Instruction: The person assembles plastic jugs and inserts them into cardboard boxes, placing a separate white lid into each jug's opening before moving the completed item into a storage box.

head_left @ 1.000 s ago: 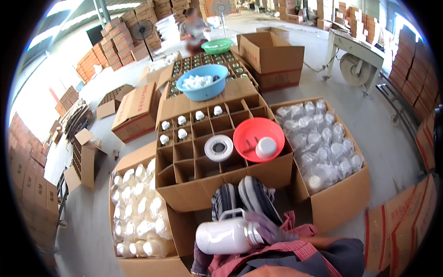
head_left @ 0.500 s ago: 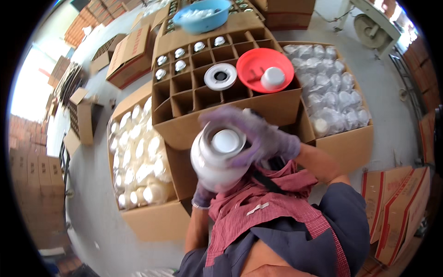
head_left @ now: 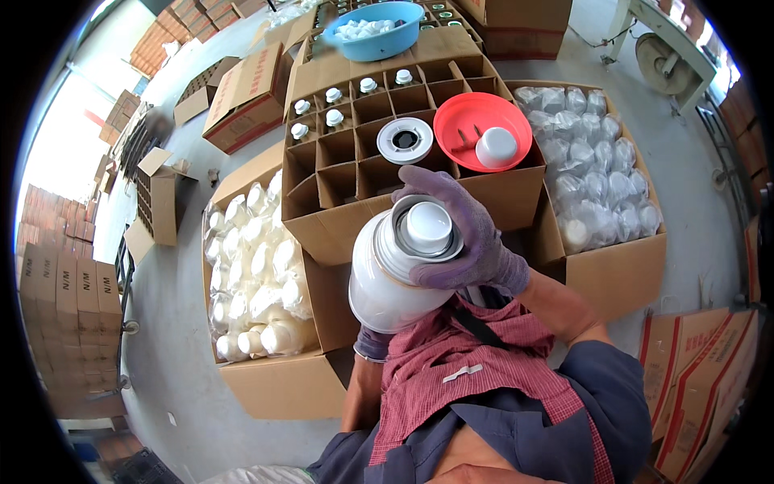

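Right hand (head_left: 476, 234), purple glove on, is curled round the collar of a white vacuum flask (head_left: 385, 278), fingers along the far rim, thumb to the near side. Left hand (head_left: 372, 343) is low by the base; I only get its cuff on my feed, so I cannot tell how those fingers stand. And the flask itself? Just on the near side of the divided carton (head_left: 330, 238), tilted, mouth toward my camera, a white stopper (head_left: 429, 226) showing inside the collar.

My call: let the lower hand carry the weight, spread the upper grip evenly, and keep fingertips off the stopper; that glossy body looks slippery.

On the divided carton I've got a white ring-shaped lid (head_left: 419, 145), with a red bowl (head_left: 492, 113) right beside it. Left of the carton, a box of plastic-wrapped bottles (head_left: 278, 391); right of it, a box of bagged pieces (head_left: 617, 278); beyond it, a blue basin (head_left: 379, 50).
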A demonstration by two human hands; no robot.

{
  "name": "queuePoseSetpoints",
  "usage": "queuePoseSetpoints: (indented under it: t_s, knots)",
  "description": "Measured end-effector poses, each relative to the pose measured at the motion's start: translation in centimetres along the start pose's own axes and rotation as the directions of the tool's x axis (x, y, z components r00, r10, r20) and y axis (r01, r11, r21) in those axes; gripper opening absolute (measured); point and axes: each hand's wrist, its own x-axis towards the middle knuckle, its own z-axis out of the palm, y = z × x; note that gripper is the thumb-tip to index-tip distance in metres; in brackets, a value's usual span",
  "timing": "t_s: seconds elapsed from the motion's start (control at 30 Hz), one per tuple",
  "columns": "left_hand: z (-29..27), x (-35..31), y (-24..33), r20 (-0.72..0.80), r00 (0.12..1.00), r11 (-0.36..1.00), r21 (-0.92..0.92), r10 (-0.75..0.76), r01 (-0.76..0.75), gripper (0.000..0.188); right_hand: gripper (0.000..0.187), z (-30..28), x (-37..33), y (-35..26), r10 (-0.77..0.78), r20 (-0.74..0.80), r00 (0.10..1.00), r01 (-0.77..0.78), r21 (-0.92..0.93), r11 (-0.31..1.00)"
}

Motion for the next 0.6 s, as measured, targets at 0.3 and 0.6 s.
queuePoseSetpoints:
  t_s: [0.3, 0.6]
  knots:
    - [-0.9, 1.8, 8.5, 0.144, 0.990, 0.842, 0.535, -0.009, -0.070, 0.041, 0.105, -2.1, -5.4, 5.0, -0.014, -0.137, 0.990, 0.024, 0.068, 0.997]
    - [11.9, 7.7, 11.7, 0.240, 0.865, -0.527, 0.712, -0.440, -0.465, 0.044, 0.051, -5.2, -12.5, 8.0, 0.533, 0.439, 0.723, -0.222, -0.582, 0.782]
